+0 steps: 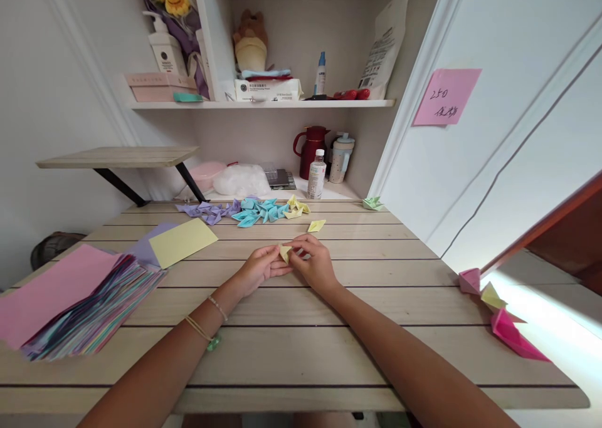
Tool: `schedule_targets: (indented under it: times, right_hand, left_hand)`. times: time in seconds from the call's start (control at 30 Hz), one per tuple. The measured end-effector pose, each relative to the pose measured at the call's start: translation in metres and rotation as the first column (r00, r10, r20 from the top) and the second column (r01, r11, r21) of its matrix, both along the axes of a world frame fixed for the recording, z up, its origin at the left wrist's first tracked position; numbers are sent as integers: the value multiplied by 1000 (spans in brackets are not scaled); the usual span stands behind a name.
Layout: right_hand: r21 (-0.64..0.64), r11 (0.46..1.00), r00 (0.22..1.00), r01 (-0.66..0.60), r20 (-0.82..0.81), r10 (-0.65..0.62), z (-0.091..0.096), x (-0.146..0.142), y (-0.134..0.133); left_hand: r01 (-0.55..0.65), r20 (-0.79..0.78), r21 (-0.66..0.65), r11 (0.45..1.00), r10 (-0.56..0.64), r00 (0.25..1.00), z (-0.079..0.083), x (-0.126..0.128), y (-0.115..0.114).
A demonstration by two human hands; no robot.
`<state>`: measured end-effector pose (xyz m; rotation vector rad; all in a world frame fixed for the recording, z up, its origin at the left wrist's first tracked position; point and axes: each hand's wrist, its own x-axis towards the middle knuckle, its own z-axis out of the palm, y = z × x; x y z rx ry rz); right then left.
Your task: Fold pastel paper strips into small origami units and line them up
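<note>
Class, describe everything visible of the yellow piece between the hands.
The yellow piece looks like folded paper, pale, with edges narrowing downward in view. The left hand grips it from one side and the right hand from the other, over the slatted table. They partly cover it, hiding its full shape.

A home, by the look of its shelves (282, 104) (plush toy (251, 49), pump bottle (168, 53)).

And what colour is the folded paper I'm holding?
The folded paper is pale yellow, best seen in the head view.

Handwritten "250" stands on the pink wall note (446, 97); other lettering is unclear.
</note>
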<state>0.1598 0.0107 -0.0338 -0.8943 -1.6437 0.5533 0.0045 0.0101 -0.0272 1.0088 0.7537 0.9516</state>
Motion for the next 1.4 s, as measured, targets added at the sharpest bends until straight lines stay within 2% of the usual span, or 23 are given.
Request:
schedule_targets:
  times: [0.1, 0.17, 0.27, 0.4, 0.5, 0.63, 0.77, 0.93, 1.03, 1.13, 1.3, 1.4]
  right_hand:
    - [74, 997, 998, 7, 59, -12, 0, 2, 1]
    - [67, 997, 998, -23, 56, 19, -1, 2, 2]
    - [-73, 992, 994, -106, -42, 103, -1, 3, 5]
    - [-271, 931, 963, -246, -180, 202, -2, 3, 6]
    - [-300, 908, 951, -292, -195, 241, -2, 3, 6]
    - [-236, 920, 948, -312, -136, 287, -3, 4, 6]
    - [-165, 954, 968, -251, -33, 249, -3, 4, 7]
    - [-129, 992, 1000, -12, -11, 10, -5, 5, 8]
    - [-79, 991, 994, 110, -14, -112, -5, 5, 8]
    - [-9, 984, 984, 176, 34, -175, -3, 4, 7]
    - [105, 978, 973, 183, 122, -195, 0, 0, 0]
    - [118, 980, 978, 160, 116, -174, 1, -3, -4]
  left_hand:
    - [35, 69, -17, 999, -34, 997, 1, 0, -2]
    - [27, 58, 0, 1000, -27, 998, 1, 0, -1]
    - [-1, 9, 48, 999, 1, 1000, -1, -3, 2]
    - [-56, -55, 85, 995, 61, 997, -4, -5, 5]
    - [-81, -75, 96, 992, 88, 993, -5, -6, 7]
    - [-114, -72, 57, 992, 118, 990, -6, -9, 9]
    - [-98, -97, -11, 995, 96, 991, -1, -10, 7]
    - [1, -121, -18, 1000, -3, 993, 2, -5, 3]
    - [-93, -206, 68, 993, 105, 973, -2, -4, 4]
    - [-168, -250, 163, 972, 206, 946, -7, -4, 5]
    - [-234, -214, 208, 950, 278, 936, -7, 2, 1]
    - [-286, -175, 190, 939, 319, 931, -7, 8, -2]
